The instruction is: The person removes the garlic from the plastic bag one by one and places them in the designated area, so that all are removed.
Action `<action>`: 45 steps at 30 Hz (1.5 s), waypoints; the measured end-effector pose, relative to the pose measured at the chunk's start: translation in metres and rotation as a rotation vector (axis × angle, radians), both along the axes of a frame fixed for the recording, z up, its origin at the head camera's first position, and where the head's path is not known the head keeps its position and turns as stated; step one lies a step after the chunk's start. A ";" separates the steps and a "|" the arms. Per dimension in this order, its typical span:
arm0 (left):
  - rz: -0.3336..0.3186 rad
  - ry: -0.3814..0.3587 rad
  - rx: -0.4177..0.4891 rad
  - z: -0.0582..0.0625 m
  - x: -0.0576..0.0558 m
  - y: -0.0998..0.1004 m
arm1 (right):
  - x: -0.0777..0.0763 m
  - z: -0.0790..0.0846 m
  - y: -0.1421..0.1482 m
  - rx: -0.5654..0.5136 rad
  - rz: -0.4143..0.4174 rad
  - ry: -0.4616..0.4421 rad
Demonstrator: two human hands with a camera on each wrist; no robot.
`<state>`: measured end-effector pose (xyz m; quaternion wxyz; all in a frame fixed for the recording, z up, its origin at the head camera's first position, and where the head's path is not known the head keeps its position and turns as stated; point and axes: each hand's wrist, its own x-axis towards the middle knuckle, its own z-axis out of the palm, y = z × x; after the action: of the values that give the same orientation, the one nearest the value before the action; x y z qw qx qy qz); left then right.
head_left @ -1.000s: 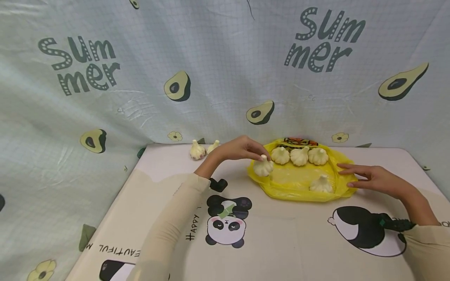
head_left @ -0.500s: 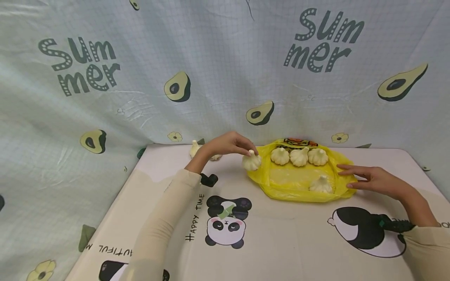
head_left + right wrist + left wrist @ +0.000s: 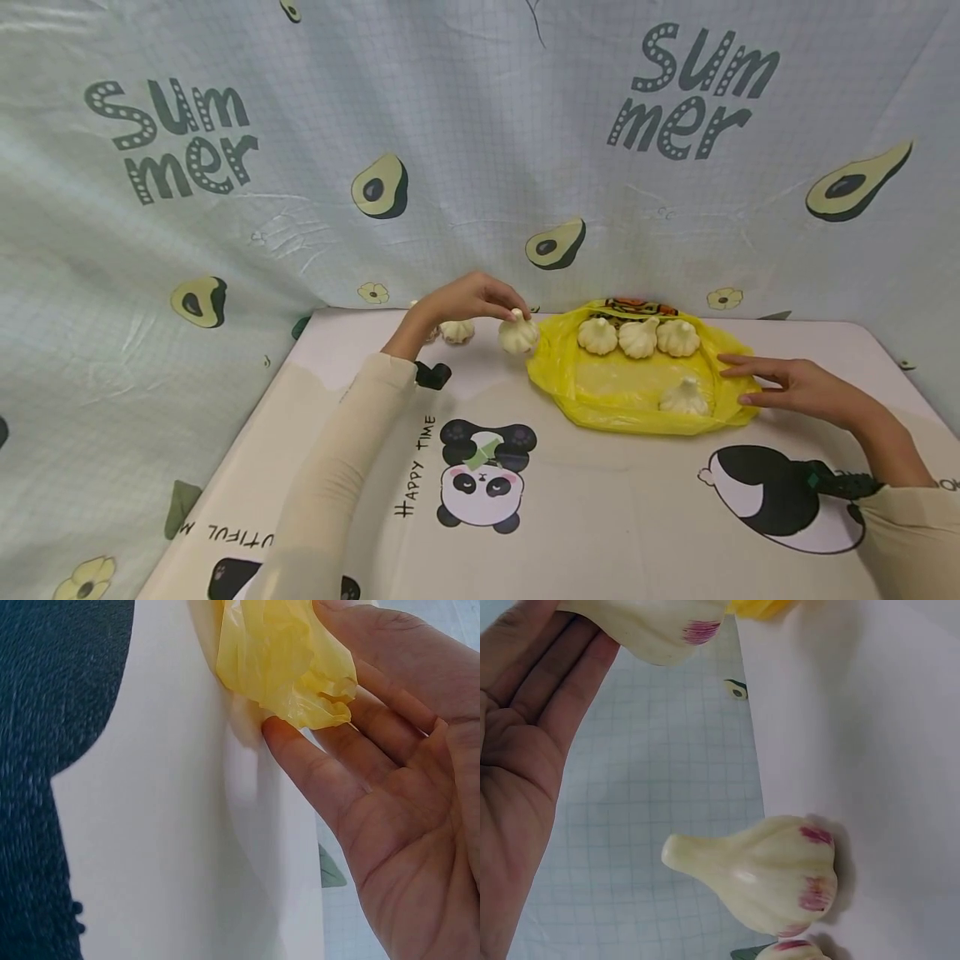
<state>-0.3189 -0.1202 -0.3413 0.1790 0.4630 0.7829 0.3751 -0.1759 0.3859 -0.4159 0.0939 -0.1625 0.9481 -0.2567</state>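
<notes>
My left hand pinches a white garlic bulb by its neck, just left of the yellow plastic bag. In the left wrist view this held garlic bulb shows a purple streak. Left of it another garlic bulb stands on the table, and one more is mostly hidden behind my wrist. Within the spread-out bag, garlic bulbs form a row of three, with a single bulb near the front. At the bag's right end, my right hand holds its bunched edge between thumb and fingers.
A printed cloth with avocados and lettering hangs behind and to the left of the table. The pale table cover has panda drawings and words printed on it. A dark patterned print lies on the bag's far side.
My left hand has carried the garlic bulb leftward, from over the bag's left edge to beside it. Another bulb on the table has come into sight. The right hand has stayed at the bag.
</notes>
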 end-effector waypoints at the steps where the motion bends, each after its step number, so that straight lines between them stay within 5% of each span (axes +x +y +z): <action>1: 0.002 -0.002 -0.003 -0.001 -0.001 -0.001 | 0.000 0.000 0.000 -0.005 0.000 -0.001; 20: 0.039 -0.040 -0.088 -0.016 -0.024 -0.011 | 0.000 -0.001 0.002 -0.041 0.020 0.017; 45: 0.036 -0.091 -0.112 -0.013 -0.039 -0.018 | -0.001 0.001 0.001 0.012 -0.001 0.000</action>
<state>-0.3576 -0.1378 -0.3547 0.2335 0.4207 0.8018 0.3543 -0.1773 0.3868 -0.4153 0.0945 -0.1613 0.9497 -0.2511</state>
